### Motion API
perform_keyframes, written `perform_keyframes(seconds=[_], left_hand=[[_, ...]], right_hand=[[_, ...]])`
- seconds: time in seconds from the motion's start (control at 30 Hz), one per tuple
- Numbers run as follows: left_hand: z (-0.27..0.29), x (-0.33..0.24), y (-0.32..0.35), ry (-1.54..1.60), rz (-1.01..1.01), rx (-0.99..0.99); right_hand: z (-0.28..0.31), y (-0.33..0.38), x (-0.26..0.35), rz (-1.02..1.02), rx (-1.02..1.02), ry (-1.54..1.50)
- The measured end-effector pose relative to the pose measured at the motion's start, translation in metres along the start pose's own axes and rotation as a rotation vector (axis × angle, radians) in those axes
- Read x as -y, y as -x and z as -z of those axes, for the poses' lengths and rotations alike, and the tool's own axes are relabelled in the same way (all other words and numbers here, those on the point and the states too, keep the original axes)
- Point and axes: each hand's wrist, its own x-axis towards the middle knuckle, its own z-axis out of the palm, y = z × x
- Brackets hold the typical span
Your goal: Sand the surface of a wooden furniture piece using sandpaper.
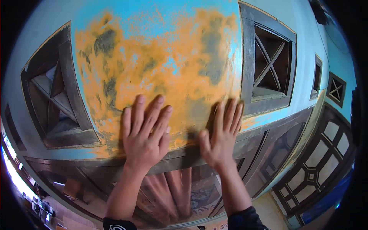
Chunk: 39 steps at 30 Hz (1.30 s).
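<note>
Both my hands reach up to a wall patch (153, 53) where blue paint has worn to orange and grey-brown. My left hand (145, 130) rests against its lower part, palm toward the wall, fingers stretched and slightly spread. To its right, my right hand (222, 134) lies near the patch's lower right edge, fingers straight and thumb apart. Neither hand holds anything. Just below the patch, a dark wooden frame (180, 158) runs behind my wrists.
Dark wooden vents with crossed bars flank the patch: a left vent (78, 140) and a right vent (248, 57). Under the frame are glass panes with a brownish curtain (180, 188) behind. A panelled dark door (306, 168) stands at lower right, beside the tiled floor (268, 207).
</note>
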Motion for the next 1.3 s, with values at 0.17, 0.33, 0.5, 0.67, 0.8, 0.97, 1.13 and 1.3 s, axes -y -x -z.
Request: perform_keyframes(seconds=[0.17, 0.33, 0.5, 0.67, 0.8, 0.97, 1.13, 1.3], left_hand=[[0.010, 0.020, -0.002, -0.072, 0.061, 0.000], [0.015, 0.023, 0.008, -0.110, 0.081, -0.018], [0.007, 0.026, 0.018, -0.074, 0.100, -0.014], [0.016, 0.040, 0.029, -0.092, 0.129, 0.002], [0.019, 0.044, 0.026, -0.099, 0.118, 0.013], [0.026, 0.058, 0.037, -0.083, 0.128, 0.006], [0.022, 0.057, 0.037, 0.008, 0.112, -0.033], [0.025, 0.064, 0.043, 0.062, 0.114, -0.095]], right_hand=[[0.009, -0.023, -0.001, 0.065, 0.076, -0.018], [0.005, -0.022, 0.011, 0.046, 0.040, -0.066], [0.007, -0.021, 0.001, 0.149, 0.074, -0.001], [0.003, -0.042, 0.024, 0.197, 0.021, -0.072], [-0.010, -0.010, 0.042, 0.616, 0.180, -0.027], [-0.001, -0.064, 0.049, 0.322, -0.005, -0.004], [-0.013, -0.022, 0.053, 0.750, 0.259, 0.057], [-0.011, -0.059, 0.073, 0.445, 0.042, 0.016]])
